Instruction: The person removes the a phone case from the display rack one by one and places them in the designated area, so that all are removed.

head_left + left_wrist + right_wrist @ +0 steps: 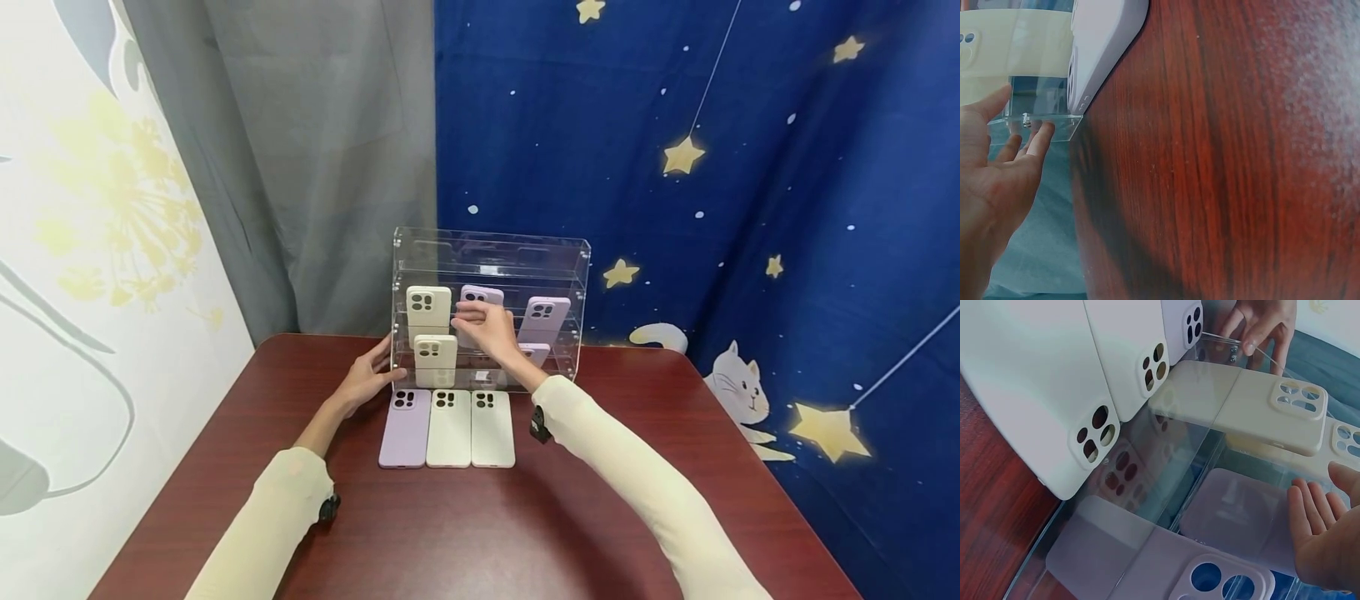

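A clear acrylic display rack [491,250] stands on the table with cream and lilac phone cases in its tiers. My left hand [365,382] holds the rack's left side, thumb in front and fingers round the side panel [1066,128]. My right hand [491,329] is at the middle lilac phone case [482,293] in the upper row, covering part of it. Seen from the right wrist, its fingers [1313,509] are straight and overlap the top of that lilac case, with the thumb apart. To its left are an upper cream case [429,307] and a lower cream case [436,354].
A lilac case [405,433] and two cream cases, one in the middle [448,433] and one at right [492,433], lie side by side before the rack. At the rack's right are an upper lilac case [545,315] and a lower lilac case [536,353]. Curtains hang behind the table [637,475].
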